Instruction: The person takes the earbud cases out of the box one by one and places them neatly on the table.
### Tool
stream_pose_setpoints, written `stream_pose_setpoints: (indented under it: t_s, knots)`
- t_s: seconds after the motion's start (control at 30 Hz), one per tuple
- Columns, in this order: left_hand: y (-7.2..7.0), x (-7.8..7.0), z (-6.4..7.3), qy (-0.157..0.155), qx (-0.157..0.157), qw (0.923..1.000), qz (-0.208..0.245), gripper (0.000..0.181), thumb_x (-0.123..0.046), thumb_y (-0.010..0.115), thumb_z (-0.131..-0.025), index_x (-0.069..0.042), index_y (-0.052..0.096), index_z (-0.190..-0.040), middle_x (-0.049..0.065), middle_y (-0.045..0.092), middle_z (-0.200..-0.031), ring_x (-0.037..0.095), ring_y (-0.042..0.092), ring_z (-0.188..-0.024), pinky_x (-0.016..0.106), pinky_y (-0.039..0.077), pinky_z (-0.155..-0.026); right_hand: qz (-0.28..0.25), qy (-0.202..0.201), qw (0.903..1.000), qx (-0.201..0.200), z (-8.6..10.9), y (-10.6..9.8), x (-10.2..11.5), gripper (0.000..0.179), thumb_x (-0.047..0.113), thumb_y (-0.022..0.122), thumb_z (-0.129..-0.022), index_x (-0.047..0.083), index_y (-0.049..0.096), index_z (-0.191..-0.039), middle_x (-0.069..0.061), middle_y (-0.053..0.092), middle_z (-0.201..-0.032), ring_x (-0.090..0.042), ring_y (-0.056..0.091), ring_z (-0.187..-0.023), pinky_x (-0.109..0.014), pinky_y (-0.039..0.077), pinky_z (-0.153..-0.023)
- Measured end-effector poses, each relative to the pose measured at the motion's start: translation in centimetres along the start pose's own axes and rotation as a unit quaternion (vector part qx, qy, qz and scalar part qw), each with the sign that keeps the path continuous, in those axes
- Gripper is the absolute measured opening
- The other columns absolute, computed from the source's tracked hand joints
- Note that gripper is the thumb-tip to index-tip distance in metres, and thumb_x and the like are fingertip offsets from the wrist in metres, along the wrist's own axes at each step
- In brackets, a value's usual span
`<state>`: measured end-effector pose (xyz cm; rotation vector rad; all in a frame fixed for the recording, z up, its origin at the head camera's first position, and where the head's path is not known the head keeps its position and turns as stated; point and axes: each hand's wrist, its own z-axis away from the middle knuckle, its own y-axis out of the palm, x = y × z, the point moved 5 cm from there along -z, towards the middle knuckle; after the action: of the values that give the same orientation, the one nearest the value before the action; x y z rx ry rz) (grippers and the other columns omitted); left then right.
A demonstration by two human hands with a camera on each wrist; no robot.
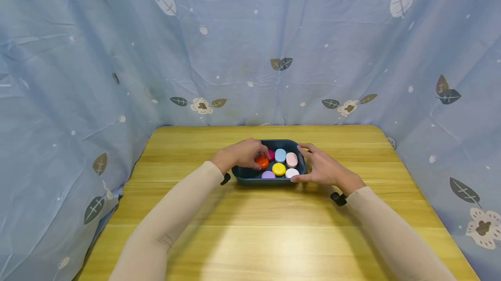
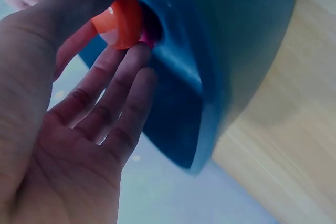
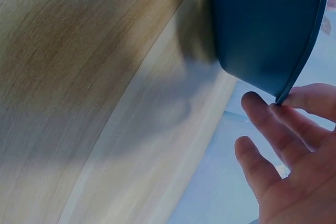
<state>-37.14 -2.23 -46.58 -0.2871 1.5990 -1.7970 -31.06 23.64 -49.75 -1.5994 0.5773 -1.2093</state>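
A dark blue tray with raised walls sits on the wooden table. My left hand reaches over its left part and pinches a glossy orange rounded piece between thumb and fingers. Beside that, partly hidden by the fingers, is a magenta piece. My right hand spans the tray's right end, and in the right wrist view its fingertips hold the rim. Also in the tray are a light blue piece, a pink one, a yellow one, a purple one and a white one.
The wooden table stretches out on all sides of the tray. A blue patterned curtain hangs behind its far edge and along both sides. Small black devices sit at each wrist, such as the one on the right.
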Motion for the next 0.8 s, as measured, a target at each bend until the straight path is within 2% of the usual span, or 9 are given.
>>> stream_pose_setpoints:
  t_s: [0.17,0.4,0.6,0.8]
  knots:
    - [-0.9,0.4,1.9,-0.008,-0.052,0.9985,0.015,0.04,-0.023,0.091,-0.103,-0.013,0.08,-0.141,0.01,0.074,-0.131,0.026,0.069,-0.118,0.04,0.064,-0.11,0.005,-0.008,0.9999,-0.009,0.1,0.1,-0.1,0.132,0.092,0.079,-0.089,0.004,0.04,-0.18,-0.022,0.038,-0.187,-0.058,0.052,-0.161,-0.082,0.047,-0.125]
    - [-1.8,1.8,5.0,-0.031,-0.118,0.9916,0.041,0.042,-0.023,0.09,-0.104,-0.013,0.078,-0.143,0.011,0.072,-0.128,0.035,0.073,-0.115,0.042,0.065,-0.103,0.018,-0.002,0.9998,0.0,0.0,0.3,0.0,0.133,0.088,0.081,-0.091,-0.001,0.038,-0.179,-0.023,0.036,-0.189,-0.055,0.049,-0.165,-0.073,0.048,-0.131]
    - [-2.3,3.6,7.7,-0.053,-0.166,0.9831,0.057,0.043,-0.025,0.089,-0.103,-0.016,0.078,-0.144,0.009,0.073,-0.134,0.032,0.074,-0.116,0.044,0.066,-0.105,0.023,0.0,0.9997,-0.003,0.3,0.2,0.1,0.129,0.081,0.085,-0.092,-0.002,0.038,-0.179,-0.024,0.037,-0.187,-0.054,0.052,-0.163,-0.072,0.05,-0.13]
    - [-2.7,6.0,10.4,-0.086,-0.214,0.9704,0.071,0.044,-0.021,0.089,-0.102,-0.014,0.078,-0.144,0.009,0.073,-0.14,0.031,0.074,-0.115,0.048,0.066,-0.103,0.026,-0.007,0.9996,-0.004,0.0,0.3,0.0,0.13,0.085,0.081,-0.093,0.0,0.037,-0.18,-0.024,0.037,-0.187,-0.055,0.052,-0.163,-0.075,0.049,-0.129]
